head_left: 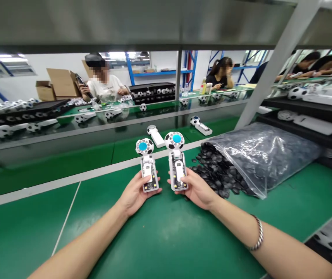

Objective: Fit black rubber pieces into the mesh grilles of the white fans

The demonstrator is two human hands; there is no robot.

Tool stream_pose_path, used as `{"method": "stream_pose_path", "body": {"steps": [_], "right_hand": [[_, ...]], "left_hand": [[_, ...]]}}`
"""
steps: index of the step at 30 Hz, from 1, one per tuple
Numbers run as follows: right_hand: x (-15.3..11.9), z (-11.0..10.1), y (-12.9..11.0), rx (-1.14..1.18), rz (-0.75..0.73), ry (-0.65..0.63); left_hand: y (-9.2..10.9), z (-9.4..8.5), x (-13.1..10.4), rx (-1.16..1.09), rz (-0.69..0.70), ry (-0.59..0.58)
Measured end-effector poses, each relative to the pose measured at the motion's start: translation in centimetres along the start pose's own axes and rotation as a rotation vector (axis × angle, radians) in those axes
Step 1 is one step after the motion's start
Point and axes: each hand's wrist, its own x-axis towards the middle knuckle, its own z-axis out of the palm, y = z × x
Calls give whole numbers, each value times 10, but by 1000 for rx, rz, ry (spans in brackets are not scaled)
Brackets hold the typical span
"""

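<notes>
My left hand (138, 190) is closed round a white device (149, 174) with an open front showing a circuit board and a football-patterned round head with a blue centre. A matching device (178, 170) is held upright in my right hand (196, 186), its thumb on the lower front. The two devices stand side by side, slightly apart, over the green table (154, 240). Just beyond them, a white device (156, 136) lies at the belt's edge, and another (202, 126) rests farther right.
Black discs (218, 170) spill from a clear plastic bag (270, 155) on the right. Racks of devices (311, 120) stand at the far right. A slanted metal post (276, 66) rises behind the bag. People work across the belt (96, 131).
</notes>
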Motion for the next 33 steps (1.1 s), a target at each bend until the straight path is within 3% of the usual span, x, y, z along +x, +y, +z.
{"method": "stream_pose_path", "body": {"steps": [33], "right_hand": [[-1,0,7,-79,30,-12]], "left_hand": [[-1,2,-3,55,29,-86]]}}
